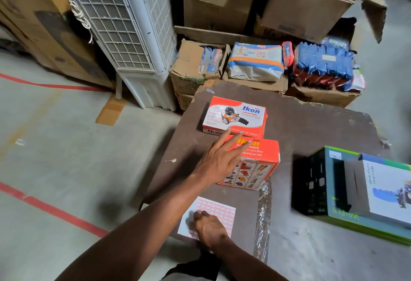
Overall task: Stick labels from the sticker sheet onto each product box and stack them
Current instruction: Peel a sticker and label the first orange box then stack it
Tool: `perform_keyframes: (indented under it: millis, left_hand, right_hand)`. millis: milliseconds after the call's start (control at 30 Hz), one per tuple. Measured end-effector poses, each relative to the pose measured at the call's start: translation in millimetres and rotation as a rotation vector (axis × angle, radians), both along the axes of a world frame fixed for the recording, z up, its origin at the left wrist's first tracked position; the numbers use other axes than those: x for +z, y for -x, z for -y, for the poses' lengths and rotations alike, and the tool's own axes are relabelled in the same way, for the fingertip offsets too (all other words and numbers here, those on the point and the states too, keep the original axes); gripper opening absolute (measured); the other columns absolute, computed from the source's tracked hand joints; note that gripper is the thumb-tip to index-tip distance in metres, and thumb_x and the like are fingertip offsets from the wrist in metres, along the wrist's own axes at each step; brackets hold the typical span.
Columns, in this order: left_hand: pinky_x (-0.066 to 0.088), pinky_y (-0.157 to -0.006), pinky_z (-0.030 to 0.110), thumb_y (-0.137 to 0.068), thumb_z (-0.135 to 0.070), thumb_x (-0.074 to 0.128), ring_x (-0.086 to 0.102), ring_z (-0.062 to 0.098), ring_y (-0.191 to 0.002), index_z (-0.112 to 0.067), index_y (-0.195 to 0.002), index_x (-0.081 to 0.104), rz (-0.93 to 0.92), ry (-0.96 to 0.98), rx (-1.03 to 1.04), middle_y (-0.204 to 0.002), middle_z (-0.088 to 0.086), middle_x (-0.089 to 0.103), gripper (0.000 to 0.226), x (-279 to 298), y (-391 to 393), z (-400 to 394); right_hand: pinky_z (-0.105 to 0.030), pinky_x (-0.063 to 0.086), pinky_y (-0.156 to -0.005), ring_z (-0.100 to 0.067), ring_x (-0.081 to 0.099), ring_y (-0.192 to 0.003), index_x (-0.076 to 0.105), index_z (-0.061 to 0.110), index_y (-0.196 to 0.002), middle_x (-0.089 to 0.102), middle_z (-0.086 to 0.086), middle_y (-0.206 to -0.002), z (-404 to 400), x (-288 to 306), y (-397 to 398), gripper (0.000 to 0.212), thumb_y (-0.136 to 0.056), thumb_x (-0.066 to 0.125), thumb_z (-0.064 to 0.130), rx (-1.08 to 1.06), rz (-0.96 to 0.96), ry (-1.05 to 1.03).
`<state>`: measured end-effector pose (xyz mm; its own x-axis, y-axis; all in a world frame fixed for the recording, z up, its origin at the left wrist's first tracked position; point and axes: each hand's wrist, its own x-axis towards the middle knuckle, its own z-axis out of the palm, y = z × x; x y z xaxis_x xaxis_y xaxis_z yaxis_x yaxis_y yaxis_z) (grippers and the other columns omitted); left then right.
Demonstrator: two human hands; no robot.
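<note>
Under the spread, empty left hand (pixel 219 160) sits an orange box (pixel 255 165), while the right hand (pixel 209 229), fingers curled, presses the sticker sheet (pixel 220 211).

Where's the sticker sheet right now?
The sticker sheet lies low centre in the head view, on the brown board's near edge, under the right hand, just below the nearer orange box.

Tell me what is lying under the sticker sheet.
The sticker sheet lies flat on the brown board, near its front edge. The right hand presses on the sheet's lower part, hiding the stickers there. Anything between sheet and board cannot be seen.
</note>
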<state>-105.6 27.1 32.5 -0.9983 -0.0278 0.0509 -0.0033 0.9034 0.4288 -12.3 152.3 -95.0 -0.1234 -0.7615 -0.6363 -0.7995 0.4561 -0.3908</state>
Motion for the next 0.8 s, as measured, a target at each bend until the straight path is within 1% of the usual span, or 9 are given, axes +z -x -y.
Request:
perform_keyframes:
  millis: [100, 167, 300, 400, 500, 633, 800]
  left_hand:
    - [0.032, -0.116, 0.064, -0.105, -0.049, 0.029, -0.008, 0.022, -0.157, -0.039, -0.156, 0.032, -0.001, -0.008, 0.003, -0.169, -0.004, 0.018, 0.052, 0, 0, 0]
    - [0.032, -0.116, 0.064, -0.106, -0.048, 0.033, -0.007, 0.022, -0.157, -0.039, -0.156, 0.032, 0.002, -0.02, 0.002, -0.168, -0.004, 0.018, 0.051, 0, 1, 1]
    - [0.029, -0.118, 0.063, -0.104, -0.055, 0.025, -0.006, 0.022, -0.157, -0.04, -0.156, 0.031, 0.025, -0.032, 0.008, -0.168, -0.005, 0.018, 0.054, 1, 4, 2]
    - [0.027, -0.12, 0.061, -0.105, -0.051, 0.028, -0.007, 0.021, -0.157, -0.041, -0.156, 0.031, 0.034, -0.031, 0.011, -0.169, -0.007, 0.017, 0.052, 2, 6, 3]
    - [0.025, -0.121, 0.06, -0.107, -0.044, 0.036, -0.007, 0.02, -0.157, -0.04, -0.156, 0.031, 0.036, -0.037, 0.009, -0.169, -0.007, 0.016, 0.05, 3, 7, 3]
    - [0.023, -0.121, 0.062, -0.107, -0.044, 0.036, -0.006, 0.021, -0.157, -0.04, -0.156, 0.032, 0.034, -0.061, 0.011, -0.168, -0.006, 0.017, 0.05, 4, 8, 4]
    - [0.02, -0.12, 0.059, -0.107, -0.042, 0.038, -0.008, 0.02, -0.157, -0.041, -0.157, 0.029, 0.051, -0.06, 0.012, -0.169, -0.007, 0.015, 0.051, 4, 9, 5]
  right_hand:
    - [-0.05, 0.041, -0.11, -0.039, 0.042, -0.132, 0.039, 0.014, -0.148, 0.036, -0.018, -0.148, 1, 7, 1, 0.071, -0.086, 0.073, 0.015, 0.046, -0.023, -0.015]
    - [-0.051, 0.041, -0.109, -0.039, 0.042, -0.131, 0.037, 0.016, -0.149, 0.034, -0.017, -0.149, 4, 11, 1, 0.073, -0.086, 0.074, 0.017, 0.065, -0.03, -0.003]
    - [-0.051, 0.043, -0.106, -0.039, 0.041, -0.132, 0.035, 0.02, -0.152, 0.033, -0.014, -0.152, 6, 16, 3, 0.073, -0.089, 0.071, 0.019, 0.08, -0.025, 0.026]
    - [-0.051, 0.042, -0.106, -0.038, 0.039, -0.135, 0.033, 0.02, -0.155, 0.03, -0.013, -0.156, 5, 20, 4, 0.071, -0.093, 0.068, 0.019, 0.106, -0.031, 0.03]
    - [-0.05, 0.043, -0.105, -0.038, 0.039, -0.134, 0.034, 0.02, -0.154, 0.032, -0.014, -0.154, 5, 21, 4, 0.069, -0.094, 0.068, 0.018, 0.104, -0.032, 0.034]
    - [-0.05, 0.043, -0.105, -0.037, 0.04, -0.134, 0.035, 0.022, -0.153, 0.032, -0.011, -0.155, 9, 19, 4, 0.071, -0.091, 0.07, 0.019, 0.08, -0.028, 0.039]
    - [-0.051, 0.041, -0.109, -0.037, 0.034, -0.14, 0.033, 0.023, -0.156, 0.027, -0.009, -0.161, 12, 18, 5, 0.073, -0.093, 0.07, 0.026, 0.096, -0.033, 0.022]
